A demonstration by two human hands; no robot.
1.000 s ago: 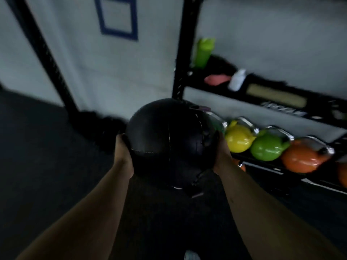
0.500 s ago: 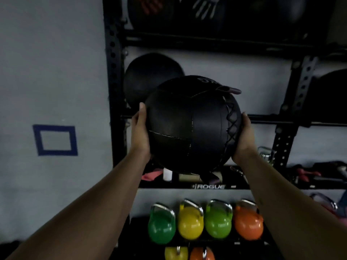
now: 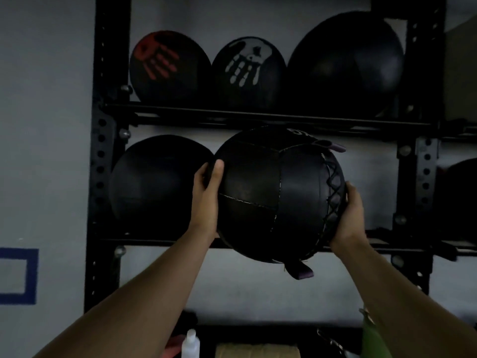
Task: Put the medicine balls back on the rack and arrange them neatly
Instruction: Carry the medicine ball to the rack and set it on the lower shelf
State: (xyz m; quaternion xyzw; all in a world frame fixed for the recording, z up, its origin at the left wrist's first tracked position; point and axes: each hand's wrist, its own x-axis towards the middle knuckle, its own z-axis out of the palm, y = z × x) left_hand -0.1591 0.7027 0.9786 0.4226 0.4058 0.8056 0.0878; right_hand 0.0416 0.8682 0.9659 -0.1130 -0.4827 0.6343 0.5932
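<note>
Head view. Person is holding a black medicine ball [image 3: 280, 195] at frame centre, in front of the middle shelf [image 3: 160, 242] of a black rack [image 3: 102, 156]. Left hand [image 3: 206, 200] is pressing the ball's 9 o'clock side, thumb lying up over its front, other fingers hidden behind. Right hand [image 3: 348, 215] is cupping the ball at approx. 4 o'clock, fingers curving round its laced seam. Both hands are thus holding the ball betw. them. Purple tabs are showing at the ball's 1 and 6 o'clock.

A plain black ball [image 3: 157, 184] is sitting on the middle shelf at 9 o'clock of the held ball, just beside the left hand. On the upper shelf, at 10–2 o'clock, three balls are lining up: red-handprint ball [image 3: 167, 68], white-handprint ball [image 3: 247, 71], large plain ball [image 3: 346, 65]. A white bottle [image 3: 190, 344] is standing at 6 o'clock, bottom edge. A blue tape square [image 3: 18, 276] is marking the wall at 8 o'clock.
</note>
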